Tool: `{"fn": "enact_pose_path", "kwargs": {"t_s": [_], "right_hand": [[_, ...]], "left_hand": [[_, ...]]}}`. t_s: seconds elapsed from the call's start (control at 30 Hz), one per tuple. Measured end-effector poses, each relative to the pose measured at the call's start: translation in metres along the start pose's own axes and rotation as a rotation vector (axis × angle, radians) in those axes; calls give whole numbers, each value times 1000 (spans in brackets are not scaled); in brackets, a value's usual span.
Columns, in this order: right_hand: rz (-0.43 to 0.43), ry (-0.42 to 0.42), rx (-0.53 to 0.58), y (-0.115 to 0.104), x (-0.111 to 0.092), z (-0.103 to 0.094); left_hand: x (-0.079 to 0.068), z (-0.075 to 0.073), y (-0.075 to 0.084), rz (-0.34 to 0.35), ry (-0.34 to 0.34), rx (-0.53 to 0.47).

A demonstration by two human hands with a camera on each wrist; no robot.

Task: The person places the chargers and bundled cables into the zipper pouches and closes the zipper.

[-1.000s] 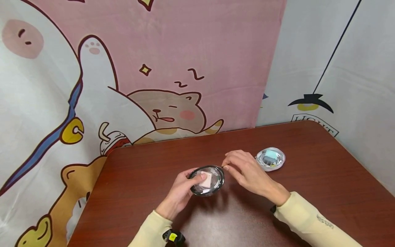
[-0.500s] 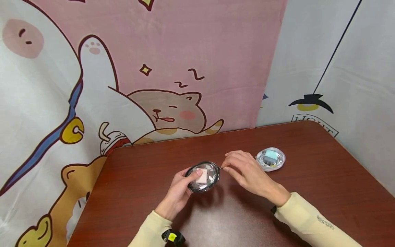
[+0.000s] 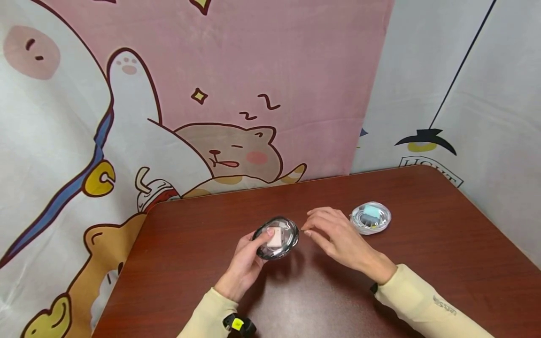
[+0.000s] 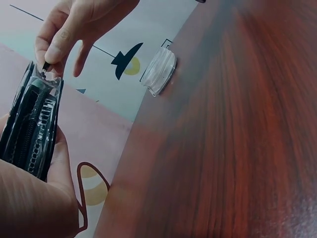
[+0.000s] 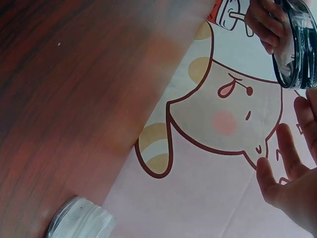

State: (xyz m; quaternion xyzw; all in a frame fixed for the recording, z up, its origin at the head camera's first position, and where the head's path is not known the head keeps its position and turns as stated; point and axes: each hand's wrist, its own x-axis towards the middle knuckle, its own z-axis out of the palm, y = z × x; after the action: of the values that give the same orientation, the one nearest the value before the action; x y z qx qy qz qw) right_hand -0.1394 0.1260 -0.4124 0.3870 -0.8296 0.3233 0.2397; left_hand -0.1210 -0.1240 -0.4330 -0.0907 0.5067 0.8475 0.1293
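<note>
My left hand (image 3: 243,265) grips a round clear zip pouch (image 3: 290,240) with a black rim, thumb across its face. Through the plastic shows a pale, blocky item (image 3: 274,238), perhaps a charger. In the left wrist view the pouch stands edge-on, its zipper teeth (image 4: 35,126) visible along the side. At the pouch's right end, my right hand (image 3: 338,237) pinches a small black zipper pull (image 4: 46,66) between thumb and index finger. The other right fingers extend loosely, as the right wrist view shows. How far the zipper is drawn I cannot tell.
A second round clear pouch (image 3: 382,219), white-rimmed, lies on the brown table (image 3: 198,234) just beyond my right hand. It has a light blue item and a grey item inside. A cartoon-printed cloth (image 3: 313,94) hangs behind the table's far edge.
My left hand has tilted the black-rimmed pouch and shifted it slightly left and away from me. The right hand has barely moved, staying at the pouch's end.
</note>
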Motion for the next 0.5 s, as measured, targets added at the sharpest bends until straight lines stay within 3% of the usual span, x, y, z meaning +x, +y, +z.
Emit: {"fn": "enact_pose_path", "kwargs": {"t_s": [0.5], "right_hand": [[-24, -13, 26, -6, 0, 2]], "left_hand": [[2, 7, -1, 22, 47, -76]]}}
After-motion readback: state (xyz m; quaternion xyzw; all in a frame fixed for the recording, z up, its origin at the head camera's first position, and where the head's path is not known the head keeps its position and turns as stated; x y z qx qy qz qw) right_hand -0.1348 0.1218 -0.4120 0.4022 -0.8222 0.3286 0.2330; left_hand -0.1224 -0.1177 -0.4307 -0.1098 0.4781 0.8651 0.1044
